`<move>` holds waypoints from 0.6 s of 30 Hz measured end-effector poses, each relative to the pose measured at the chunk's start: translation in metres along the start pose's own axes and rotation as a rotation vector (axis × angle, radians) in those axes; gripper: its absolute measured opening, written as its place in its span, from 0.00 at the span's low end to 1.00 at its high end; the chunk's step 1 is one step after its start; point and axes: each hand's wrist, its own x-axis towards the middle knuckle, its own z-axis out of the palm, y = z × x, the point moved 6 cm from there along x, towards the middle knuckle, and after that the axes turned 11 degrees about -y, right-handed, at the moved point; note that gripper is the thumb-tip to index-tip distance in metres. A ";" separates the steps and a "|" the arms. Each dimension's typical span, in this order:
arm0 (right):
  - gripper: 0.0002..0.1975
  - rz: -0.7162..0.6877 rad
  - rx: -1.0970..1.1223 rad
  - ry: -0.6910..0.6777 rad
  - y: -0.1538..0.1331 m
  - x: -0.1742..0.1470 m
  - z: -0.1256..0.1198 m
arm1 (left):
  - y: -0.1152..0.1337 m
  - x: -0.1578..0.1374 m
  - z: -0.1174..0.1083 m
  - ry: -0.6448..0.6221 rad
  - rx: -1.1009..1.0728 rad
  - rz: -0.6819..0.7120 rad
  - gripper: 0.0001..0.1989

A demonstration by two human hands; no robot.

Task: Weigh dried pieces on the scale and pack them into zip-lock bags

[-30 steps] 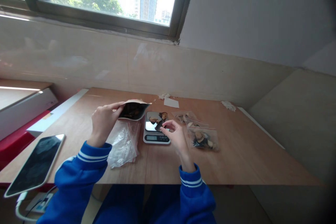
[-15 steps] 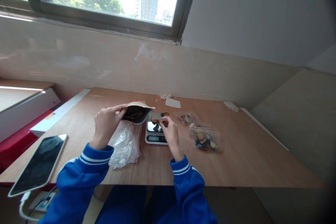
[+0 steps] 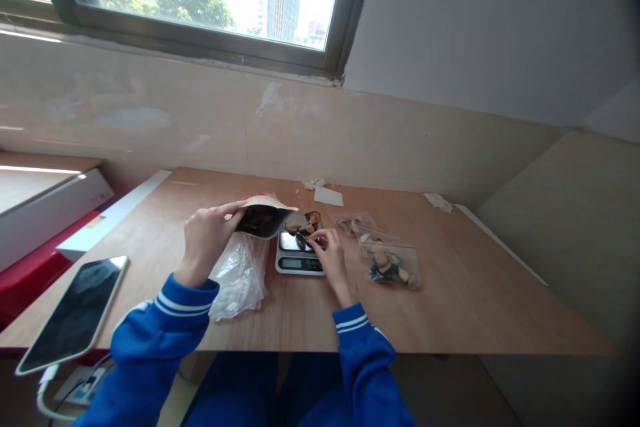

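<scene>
A matte paper pouch [image 3: 263,217], open-mouthed with dark pieces inside, is pinched at its rim by the left hand [image 3: 206,241] above a crinkled clear plastic bag [image 3: 239,275]. The right hand [image 3: 327,252], fingers curled, pinches a dark piece over the glossy steel plate of the small scale [image 3: 299,247] on the plywood table [image 3: 475,307]. Filled zip bags [image 3: 387,261] lie just right.
</scene>
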 end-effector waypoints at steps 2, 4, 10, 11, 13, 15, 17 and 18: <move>0.07 -0.064 -0.077 0.036 -0.019 -0.002 -0.004 | 0.002 -0.002 0.001 -0.001 -0.002 0.020 0.16; 0.05 -0.145 -0.113 0.114 -0.049 -0.008 -0.009 | 0.004 -0.005 0.002 -0.004 -0.004 0.035 0.16; 0.15 -0.412 -0.165 -0.281 -0.146 -0.019 0.039 | 0.005 -0.015 0.014 -0.026 0.030 0.045 0.16; 0.17 -0.392 -0.223 -0.358 -0.152 -0.016 0.051 | 0.005 -0.017 0.016 -0.032 0.037 0.044 0.16; 0.18 -0.288 -0.354 -0.474 -0.150 -0.007 0.074 | 0.003 -0.022 0.020 -0.046 0.044 0.040 0.17; 0.19 -0.183 -0.435 -0.564 -0.139 0.006 0.093 | 0.000 -0.026 0.025 -0.059 0.046 0.032 0.17; 0.19 -0.153 -0.426 -0.628 -0.128 0.017 0.109 | -0.003 -0.030 0.029 -0.065 0.043 0.026 0.17; 0.19 -0.161 -0.404 -0.642 -0.124 0.022 0.116 | -0.005 -0.031 0.031 -0.063 0.042 0.025 0.17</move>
